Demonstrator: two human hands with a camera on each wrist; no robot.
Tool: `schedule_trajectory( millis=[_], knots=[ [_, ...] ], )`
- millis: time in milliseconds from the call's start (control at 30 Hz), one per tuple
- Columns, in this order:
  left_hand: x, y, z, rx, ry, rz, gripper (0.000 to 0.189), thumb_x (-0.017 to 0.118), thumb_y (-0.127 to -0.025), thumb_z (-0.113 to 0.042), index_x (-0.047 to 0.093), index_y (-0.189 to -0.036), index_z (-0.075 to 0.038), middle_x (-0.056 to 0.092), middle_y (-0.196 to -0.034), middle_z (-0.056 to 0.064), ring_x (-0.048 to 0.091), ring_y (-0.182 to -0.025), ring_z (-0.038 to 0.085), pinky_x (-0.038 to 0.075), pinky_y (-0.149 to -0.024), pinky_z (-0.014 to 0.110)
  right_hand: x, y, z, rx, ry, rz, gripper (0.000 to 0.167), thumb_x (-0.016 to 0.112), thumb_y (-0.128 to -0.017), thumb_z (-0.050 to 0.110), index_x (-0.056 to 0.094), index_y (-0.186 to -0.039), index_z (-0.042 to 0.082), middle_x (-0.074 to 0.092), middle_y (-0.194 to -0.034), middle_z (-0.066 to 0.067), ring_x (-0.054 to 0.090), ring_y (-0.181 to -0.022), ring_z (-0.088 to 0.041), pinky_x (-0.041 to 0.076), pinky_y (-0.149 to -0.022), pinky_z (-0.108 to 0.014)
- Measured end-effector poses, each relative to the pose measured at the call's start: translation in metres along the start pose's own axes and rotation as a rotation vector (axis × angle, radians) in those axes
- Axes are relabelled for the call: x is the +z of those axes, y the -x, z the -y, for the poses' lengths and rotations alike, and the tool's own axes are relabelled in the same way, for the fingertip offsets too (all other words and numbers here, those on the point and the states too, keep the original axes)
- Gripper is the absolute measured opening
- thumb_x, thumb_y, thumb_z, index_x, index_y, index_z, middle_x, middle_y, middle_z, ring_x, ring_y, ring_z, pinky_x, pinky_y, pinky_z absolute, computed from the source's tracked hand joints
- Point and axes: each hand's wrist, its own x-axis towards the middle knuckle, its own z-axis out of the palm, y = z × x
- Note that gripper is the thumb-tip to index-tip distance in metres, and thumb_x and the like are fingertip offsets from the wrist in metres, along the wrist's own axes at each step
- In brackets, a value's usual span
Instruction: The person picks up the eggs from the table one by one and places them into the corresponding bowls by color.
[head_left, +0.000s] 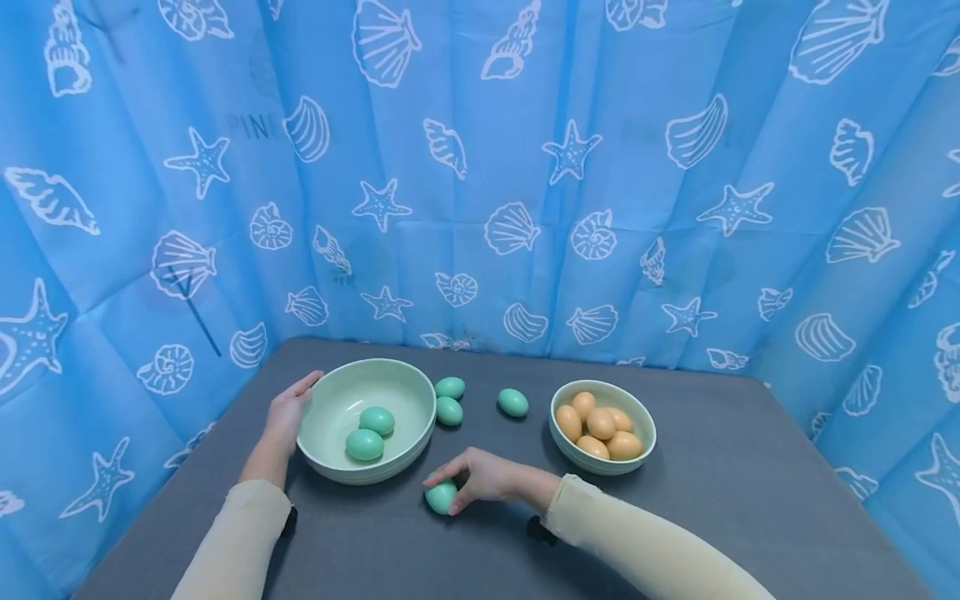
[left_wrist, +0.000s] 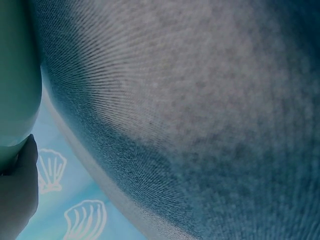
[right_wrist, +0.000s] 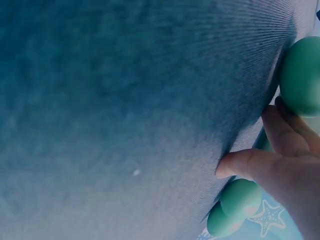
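Observation:
My left hand [head_left: 287, 417] holds the large pale green bowl [head_left: 322, 463] at its left rim; the left wrist view shows a finger [left_wrist: 22, 185] against the bowl's outer wall. Two green eggs lie inside, the nearer egg [head_left: 364, 445] touching the other egg [head_left: 377, 420]. Right of the bowl, my right hand [head_left: 487, 479] pinches a green egg [head_left: 439, 497] on the table between fingers and thumb. Behind it, two more green eggs [head_left: 448, 411] sit close beside the bowl's right wall. A single green egg [head_left: 513, 402] lies farther right.
A smaller pale green bowl [head_left: 576, 454] with several tan eggs [head_left: 601, 423] stands right of centre, behind my right forearm. The dark grey table [head_left: 705, 483] ends at a blue curtain [head_left: 480, 192] printed with white seashells and starfish.

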Motion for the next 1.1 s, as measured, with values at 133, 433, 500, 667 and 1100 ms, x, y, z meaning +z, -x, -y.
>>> schedule_trajectory(
  millis=[133,433,500,667,1100],
  knots=[
    [0.000,-0.001,0.001,0.014,0.014,0.001,0.048,0.025,-0.108,-0.012,0.020,-0.155,-0.011,0.022,-0.158,0.009,0.012,-0.147,0.027,0.015,-0.118,0.042,0.001,0.001,0.002,0.018,-0.021,-0.017,0.045,0.073,-0.077,-0.012,0.069,-0.120,0.004,0.065,-0.124,-0.007,0.054,-0.121,-0.018,0.047,-0.099,-0.036],
    [0.001,0.000,0.000,0.016,0.020,0.002,0.048,0.025,-0.108,-0.013,0.018,-0.155,-0.012,0.023,-0.158,0.008,0.013,-0.147,0.027,0.014,-0.118,0.042,0.001,0.006,0.008,0.019,-0.143,-0.058,0.046,0.072,-0.079,-0.012,0.067,-0.123,0.001,0.065,-0.122,-0.008,0.061,-0.102,-0.015,0.056,-0.079,-0.031],
    [0.001,0.001,0.000,0.013,0.024,0.003,0.048,0.025,-0.108,-0.013,0.018,-0.155,-0.012,0.023,-0.158,0.008,0.013,-0.147,0.027,0.015,-0.118,0.042,0.000,0.007,0.011,0.021,-0.158,-0.053,0.046,0.071,-0.080,-0.011,0.066,-0.123,0.001,0.065,-0.122,-0.007,0.059,-0.108,-0.016,0.054,-0.085,-0.032],
    [0.001,0.002,-0.001,0.013,0.026,0.004,0.048,0.024,-0.108,-0.013,0.017,-0.155,-0.012,0.022,-0.158,0.008,0.013,-0.147,0.027,0.015,-0.118,0.042,-0.003,0.007,0.018,0.033,-0.177,-0.055,0.044,0.072,-0.081,-0.009,0.068,-0.122,0.005,0.066,-0.121,-0.005,0.059,-0.110,-0.016,0.052,-0.091,-0.034],
    [0.000,-0.001,0.001,0.009,0.050,0.002,0.048,0.025,-0.108,-0.013,0.018,-0.155,-0.012,0.023,-0.158,0.007,0.014,-0.147,0.025,0.016,-0.118,0.040,-0.011,0.007,0.035,0.003,-0.208,-0.032,0.045,0.070,-0.083,-0.009,0.064,-0.126,0.002,0.067,-0.115,-0.006,0.062,-0.102,-0.017,0.054,-0.086,-0.032]
  ],
)
